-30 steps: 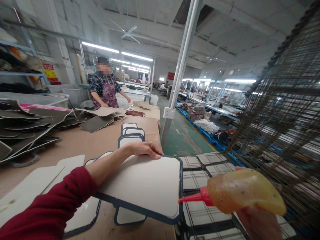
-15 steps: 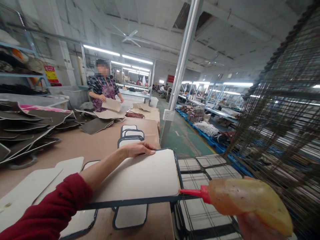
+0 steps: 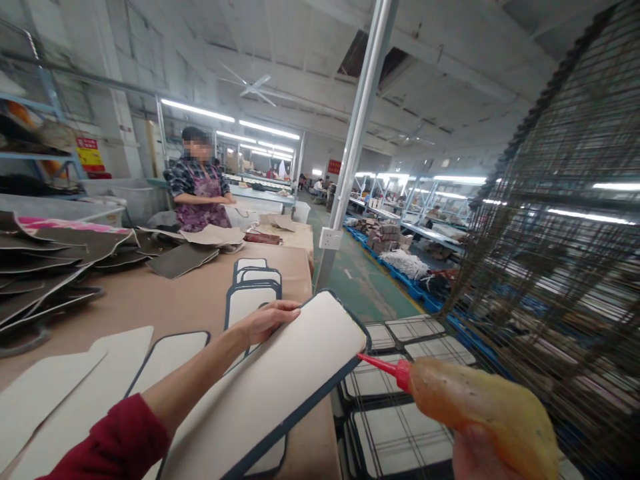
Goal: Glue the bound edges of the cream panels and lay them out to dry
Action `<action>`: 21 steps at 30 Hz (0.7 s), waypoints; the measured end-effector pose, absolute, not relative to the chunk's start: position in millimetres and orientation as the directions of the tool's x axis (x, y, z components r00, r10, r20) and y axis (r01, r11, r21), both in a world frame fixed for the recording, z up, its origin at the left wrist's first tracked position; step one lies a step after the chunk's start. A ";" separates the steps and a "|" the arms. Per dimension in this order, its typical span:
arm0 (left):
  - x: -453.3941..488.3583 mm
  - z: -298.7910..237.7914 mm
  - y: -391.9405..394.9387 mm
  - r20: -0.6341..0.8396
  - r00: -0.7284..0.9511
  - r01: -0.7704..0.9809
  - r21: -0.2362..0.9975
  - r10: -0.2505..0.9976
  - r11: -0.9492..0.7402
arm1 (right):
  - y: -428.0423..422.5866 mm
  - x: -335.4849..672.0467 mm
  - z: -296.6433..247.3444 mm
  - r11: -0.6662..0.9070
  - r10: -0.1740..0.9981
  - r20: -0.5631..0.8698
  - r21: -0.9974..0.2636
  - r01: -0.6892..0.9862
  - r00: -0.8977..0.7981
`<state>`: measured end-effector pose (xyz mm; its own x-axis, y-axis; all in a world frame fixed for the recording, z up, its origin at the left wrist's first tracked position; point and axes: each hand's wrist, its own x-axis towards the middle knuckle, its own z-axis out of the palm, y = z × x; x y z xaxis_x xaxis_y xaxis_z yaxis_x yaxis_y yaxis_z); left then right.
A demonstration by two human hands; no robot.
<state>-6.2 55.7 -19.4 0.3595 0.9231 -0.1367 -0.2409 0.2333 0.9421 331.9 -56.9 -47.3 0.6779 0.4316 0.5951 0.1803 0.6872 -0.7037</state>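
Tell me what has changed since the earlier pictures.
The white panel has turned counterclockwise in view, its near edge now slanting up to the right. The red nozzle, earlier at the panel's right edge, is now by its near corner. Unchanged: the left hand grips the panel, the right hand the bottle.

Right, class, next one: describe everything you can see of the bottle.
The bottle is yellowish-brown, cloudy and speckled, apparently soft plastic, with a red nozzle tapering to a fine point. Gripped nearly sideways in the right hand, it aims left, the nozzle ending at the panel near a dark-edged corner; whether they touch is unclear.
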 end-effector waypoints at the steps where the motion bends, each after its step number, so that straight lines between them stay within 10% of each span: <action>1: -4.7 -20.3 54.5 -0.138 0.349 -0.256 0.937 0.927 0.236 | -56.7 328.2 -42.9 0.708 0.424 0.587 -0.690 0.151 0.690; 21: -6.0 -23.6 52.9 -0.199 0.242 -0.285 0.921 0.950 0.266 | -39.2 328.6 -40.4 0.608 0.722 0.476 -0.783 -0.132 0.503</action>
<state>-6.0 52.9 -23.6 0.2418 0.9496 -0.1994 -0.2853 0.2659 0.9208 328.6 -39.2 -40.4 0.5028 0.7216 0.4759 -0.1315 0.6080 -0.7830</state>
